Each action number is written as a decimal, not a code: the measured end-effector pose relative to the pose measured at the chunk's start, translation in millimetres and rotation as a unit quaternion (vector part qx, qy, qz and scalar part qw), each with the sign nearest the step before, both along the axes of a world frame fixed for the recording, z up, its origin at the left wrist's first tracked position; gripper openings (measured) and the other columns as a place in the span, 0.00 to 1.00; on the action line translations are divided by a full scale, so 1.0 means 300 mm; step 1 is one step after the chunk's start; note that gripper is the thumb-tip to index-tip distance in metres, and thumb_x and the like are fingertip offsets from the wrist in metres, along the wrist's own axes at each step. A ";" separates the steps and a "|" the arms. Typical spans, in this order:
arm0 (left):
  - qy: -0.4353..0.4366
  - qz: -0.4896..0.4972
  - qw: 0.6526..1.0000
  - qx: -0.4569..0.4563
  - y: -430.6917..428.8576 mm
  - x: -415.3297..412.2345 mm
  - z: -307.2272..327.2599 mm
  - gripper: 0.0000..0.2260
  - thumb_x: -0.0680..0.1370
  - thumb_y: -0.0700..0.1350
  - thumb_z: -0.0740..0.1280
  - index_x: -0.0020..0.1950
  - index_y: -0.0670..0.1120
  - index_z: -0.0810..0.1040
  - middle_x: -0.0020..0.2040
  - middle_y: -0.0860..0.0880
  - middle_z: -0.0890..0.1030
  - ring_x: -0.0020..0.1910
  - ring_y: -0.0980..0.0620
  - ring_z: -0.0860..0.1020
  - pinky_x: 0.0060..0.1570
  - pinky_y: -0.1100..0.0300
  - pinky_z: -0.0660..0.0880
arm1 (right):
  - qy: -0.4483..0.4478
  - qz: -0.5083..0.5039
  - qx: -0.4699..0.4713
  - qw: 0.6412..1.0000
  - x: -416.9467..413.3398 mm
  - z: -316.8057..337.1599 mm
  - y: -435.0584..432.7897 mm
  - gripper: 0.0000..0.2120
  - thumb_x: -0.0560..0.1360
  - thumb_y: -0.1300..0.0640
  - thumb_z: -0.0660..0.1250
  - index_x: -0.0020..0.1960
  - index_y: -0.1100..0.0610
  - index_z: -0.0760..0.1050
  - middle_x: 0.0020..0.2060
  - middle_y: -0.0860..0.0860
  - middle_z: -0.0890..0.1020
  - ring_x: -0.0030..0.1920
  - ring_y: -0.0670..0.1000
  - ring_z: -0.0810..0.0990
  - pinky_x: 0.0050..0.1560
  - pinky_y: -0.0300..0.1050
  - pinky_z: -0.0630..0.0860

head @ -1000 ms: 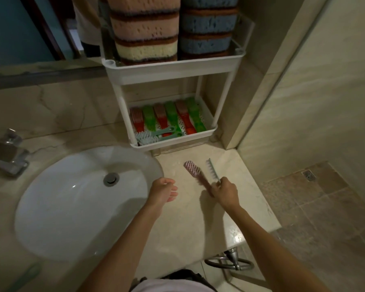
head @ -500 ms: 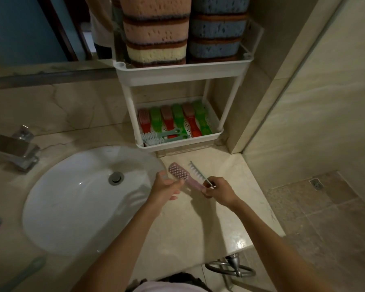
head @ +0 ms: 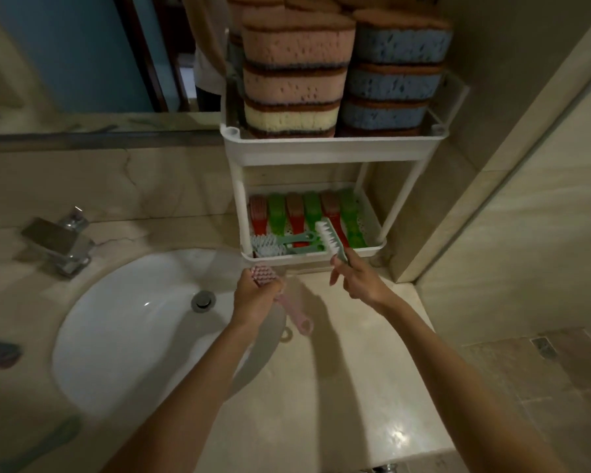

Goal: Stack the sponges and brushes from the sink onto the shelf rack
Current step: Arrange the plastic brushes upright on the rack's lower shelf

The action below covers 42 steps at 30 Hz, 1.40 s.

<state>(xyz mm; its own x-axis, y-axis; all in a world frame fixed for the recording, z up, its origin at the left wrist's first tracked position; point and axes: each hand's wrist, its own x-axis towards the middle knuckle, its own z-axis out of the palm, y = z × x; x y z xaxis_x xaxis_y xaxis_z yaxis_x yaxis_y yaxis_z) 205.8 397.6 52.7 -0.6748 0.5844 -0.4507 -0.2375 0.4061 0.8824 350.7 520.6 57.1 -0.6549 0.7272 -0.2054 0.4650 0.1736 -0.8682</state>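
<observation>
My right hand pinches the green-handled brush low on its handle, the spare fingers loose. Its bristled head points away from me, over the near rim of the lower tray of the shelf rack. I can't quite tell from here how many fingers share that pinch. My left hand is curled round the pink brush just below its head. The handle hangs toward me over the right edge of the sink, near the rack but not in it.

The sponges fill the top tier, so both brushes belong below. A row of red and green brushes takes the far part of that tray, and teal-handled brushes lie crosswise along its near edge. I'd turn my wrist so the brush lies flat and set it on the teal ones rather than wedging it into the row. I'd let go only once it bears on something, since the rim is low and it could slip onto the counter. The pink one should go the same way.
</observation>
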 end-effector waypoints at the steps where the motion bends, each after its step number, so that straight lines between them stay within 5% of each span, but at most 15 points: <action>1: 0.018 -0.015 1.000 -0.020 0.003 -0.014 0.001 0.11 0.72 0.36 0.67 0.50 0.44 0.70 0.48 0.45 0.77 0.47 0.46 0.77 0.49 0.51 0.78 | -0.019 0.029 0.027 0.999 -0.034 0.009 0.027 0.06 0.81 0.56 0.54 0.54 0.52 0.68 0.37 0.51 0.76 0.28 0.39 0.72 0.27 0.30 0.67; 4: 0.040 -0.052 0.997 -0.039 0.021 -0.053 0.014 0.11 0.70 0.34 0.67 0.45 0.48 0.71 0.41 0.49 0.76 0.46 0.47 0.76 0.51 0.49 0.77 | -0.121 0.094 0.135 0.979 -0.159 0.015 0.124 0.12 0.79 0.56 0.59 0.53 0.63 0.77 0.42 0.57 0.78 0.43 0.53 0.76 0.42 0.45 0.69; 7: 0.049 -0.082 0.994 -0.043 0.051 -0.095 0.014 0.13 0.71 0.32 0.66 0.51 0.45 0.70 0.42 0.48 0.75 0.46 0.47 0.75 0.51 0.48 0.77 | -0.167 0.107 0.205 0.958 -0.275 0.040 0.191 0.12 0.78 0.56 0.61 0.44 0.62 0.77 0.39 0.61 0.77 0.43 0.55 0.76 0.40 0.44 0.63; 10: 0.083 -0.137 0.984 -0.073 0.067 -0.136 0.002 0.13 0.72 0.34 0.66 0.53 0.46 0.69 0.48 0.45 0.75 0.48 0.46 0.76 0.53 0.48 0.77 | -0.186 0.141 0.206 0.950 -0.369 0.043 0.239 0.11 0.80 0.56 0.58 0.55 0.61 0.74 0.52 0.62 0.79 0.53 0.59 0.78 0.45 0.46 0.69; 13: 0.098 -0.187 0.974 -0.087 0.075 -0.159 -0.003 0.15 0.73 0.35 0.66 0.56 0.46 0.68 0.47 0.46 0.76 0.50 0.44 0.77 0.52 0.48 0.77 | -0.208 0.193 0.180 0.942 -0.444 0.019 0.280 0.05 0.80 0.56 0.57 0.50 0.57 0.69 0.48 0.59 0.74 0.51 0.59 0.76 0.54 0.52 0.73; 17: 0.119 -0.237 0.960 -0.087 0.091 -0.159 -0.016 0.13 0.75 0.34 0.63 0.55 0.46 0.66 0.38 0.52 0.71 0.42 0.52 0.73 0.41 0.60 0.71 | -0.226 0.177 0.113 0.951 -0.516 -0.017 0.309 0.09 0.78 0.59 0.58 0.39 0.56 0.68 0.43 0.56 0.72 0.46 0.56 0.72 0.49 0.49 0.71; 21: 0.127 -0.263 0.952 -0.089 0.100 -0.154 -0.012 0.11 0.77 0.35 0.61 0.53 0.48 0.63 0.38 0.55 0.70 0.36 0.62 0.70 0.32 0.74 0.68 | -0.232 0.118 0.098 0.961 -0.570 -0.055 0.304 0.07 0.77 0.58 0.57 0.40 0.58 0.67 0.41 0.56 0.70 0.42 0.54 0.70 0.39 0.43 0.66; 25: 0.140 -0.270 0.948 -0.095 0.107 -0.165 -0.013 0.12 0.76 0.35 0.62 0.53 0.47 0.62 0.37 0.55 0.69 0.36 0.60 0.70 0.31 0.72 0.67 | -0.218 0.112 0.102 0.964 -0.587 -0.108 0.300 0.08 0.76 0.58 0.58 0.38 0.53 0.66 0.43 0.52 0.69 0.39 0.51 0.69 0.33 0.41 0.64; 30: 0.127 -0.249 0.955 -0.099 0.114 -0.177 -0.037 0.12 0.75 0.35 0.63 0.52 0.46 0.64 0.38 0.53 0.70 0.44 0.50 0.73 0.39 0.63 0.69 | -0.221 0.167 0.189 0.942 -0.557 -0.081 0.288 0.07 0.77 0.59 0.60 0.53 0.59 0.74 0.57 0.56 0.71 0.54 0.55 0.71 0.52 0.44 0.69; 33: 0.111 -0.251 0.957 -0.091 0.113 -0.174 -0.035 0.14 0.76 0.33 0.63 0.60 0.41 0.67 0.39 0.54 0.70 0.39 0.55 0.72 0.38 0.69 0.70 | -0.180 0.205 0.226 0.935 -0.552 -0.075 0.258 0.17 0.77 0.66 0.56 0.63 0.57 0.74 0.67 0.56 0.70 0.66 0.58 0.69 0.67 0.46 0.65; 37: 0.160 -0.248 0.950 -0.105 0.102 -0.175 -0.045 0.24 0.75 0.36 0.66 0.70 0.41 0.64 0.39 0.61 0.67 0.41 0.58 0.72 0.39 0.70 0.69 | -0.171 0.222 0.205 0.938 -0.550 -0.087 0.242 0.21 0.76 0.70 0.56 0.67 0.57 0.71 0.68 0.59 0.68 0.65 0.58 0.70 0.67 0.46 0.67; 42: 0.119 -0.255 0.956 -0.082 0.101 -0.172 -0.043 0.12 0.76 0.31 0.62 0.55 0.44 0.66 0.38 0.53 0.69 0.35 0.60 0.68 0.30 0.74 0.69 | -0.172 0.232 0.172 0.942 -0.556 -0.056 0.243 0.17 0.77 0.64 0.61 0.65 0.59 0.72 0.67 0.57 0.69 0.65 0.56 0.70 0.66 0.46 0.68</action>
<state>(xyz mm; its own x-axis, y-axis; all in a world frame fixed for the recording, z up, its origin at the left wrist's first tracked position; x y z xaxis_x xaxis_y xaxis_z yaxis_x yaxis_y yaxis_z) 154.1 427.8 39.7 -0.4157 0.7993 -0.4340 0.2282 0.5536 0.8009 183.7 593.4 40.2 -0.8567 0.4405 -0.2685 0.5129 0.6709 -0.5356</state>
